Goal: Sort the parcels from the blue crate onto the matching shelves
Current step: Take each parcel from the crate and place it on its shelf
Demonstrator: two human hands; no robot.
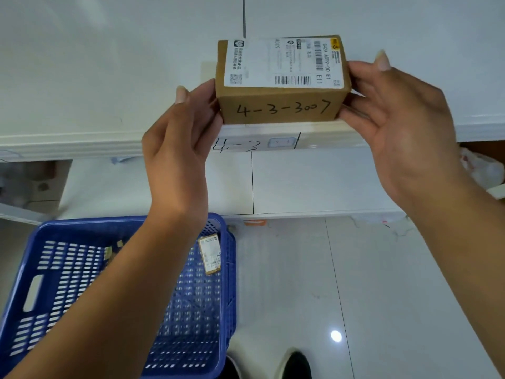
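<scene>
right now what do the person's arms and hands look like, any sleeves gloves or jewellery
The left hand and right hand wear no gloves, and no ring is visible. Neither wrist carries a watch or bracelet. Both forearms are uncovered to the frame edge, so no sleeve shows. The thumbnails look unpainted and fairly long.

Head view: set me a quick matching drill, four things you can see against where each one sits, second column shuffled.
Things
1. cardboard box marked 4-3-3007
2. blue crate
3. small parcel
4. handwritten 4-3 mark

Places
A. on the front edge of the shelf
B. on the floor, lower left
C. held between the left hand and the right hand
D. inside the crate, against its right wall

Pairs: 1-C, 2-B, 3-D, 4-A
</scene>
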